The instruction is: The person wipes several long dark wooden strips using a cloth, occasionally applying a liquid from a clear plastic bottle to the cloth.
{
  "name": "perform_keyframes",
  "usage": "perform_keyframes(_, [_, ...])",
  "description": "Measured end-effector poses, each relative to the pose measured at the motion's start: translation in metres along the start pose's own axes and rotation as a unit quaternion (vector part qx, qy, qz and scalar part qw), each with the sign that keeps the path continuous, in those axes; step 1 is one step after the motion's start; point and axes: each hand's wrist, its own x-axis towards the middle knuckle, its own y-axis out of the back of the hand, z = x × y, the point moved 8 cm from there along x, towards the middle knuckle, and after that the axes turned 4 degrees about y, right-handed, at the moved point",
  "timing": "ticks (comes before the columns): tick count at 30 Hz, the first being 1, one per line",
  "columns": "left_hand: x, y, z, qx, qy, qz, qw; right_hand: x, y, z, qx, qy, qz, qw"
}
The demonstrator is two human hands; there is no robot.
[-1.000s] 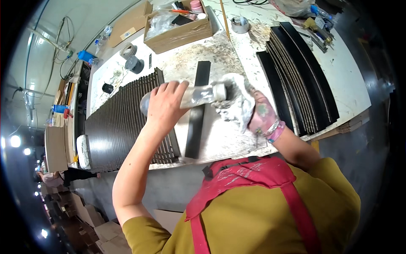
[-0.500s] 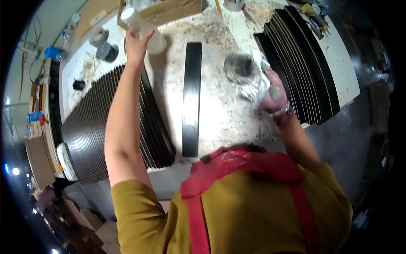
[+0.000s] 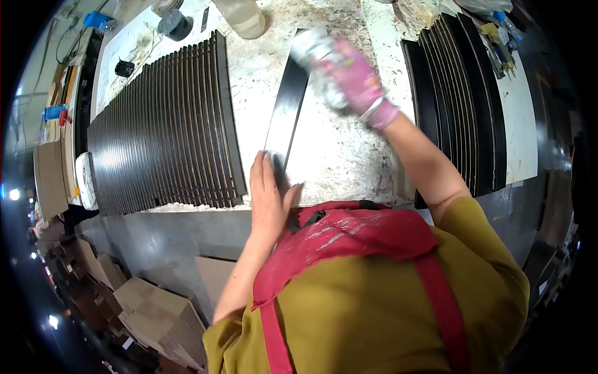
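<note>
on the worktop (image 3: 349,168), a single strip (image 3: 288,106) lies between a row of strips (image 3: 162,124) toward the left edge and a bank of strips (image 3: 460,106) toward the right; behind the row, a tub (image 3: 175,26) sits left of a bottle (image 3: 242,17).

The clear plastic bottle (image 3: 244,19), tipped with its cap against the rag a second ago and then carried toward the far side of the counter (image 3: 349,165), is out of the left hand (image 3: 269,199). That hand has come back to the near end of the black strip (image 3: 289,106), its fingers touching it. The gloved right hand (image 3: 355,81), earlier well to the strip's right, has swung the white rag (image 3: 314,53) over its far end. The strip now slants more, far end rightward. The cardboard box has left the view.
</note>
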Motion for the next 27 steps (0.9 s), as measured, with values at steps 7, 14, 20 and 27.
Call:
perform_keyframes(7, [-0.024, -0.018, -0.044, 0.031, 0.092, 0.105, 0.99, -0.061, -0.131, -0.011, -0.248, 0.369, -0.218, 0.869])
perform_keyframes(14, [-0.024, -0.02, -0.053, 0.01, 0.067, 0.136, 0.988, -0.071, -0.132, 0.02, -0.252, 0.29, -0.3, 0.873])
perform_keyframes(20, [-0.03, -0.018, -0.054, 0.006, 0.055, 0.138, 0.989, 0.047, -0.082, 0.051, -0.293, 0.13, -0.263, 0.91])
perform_keyframes(27, [-0.032, -0.021, -0.054, 0.007, 0.059, 0.126, 0.99, 0.012, -0.11, 0.039, -0.238, 0.249, -0.307, 0.887])
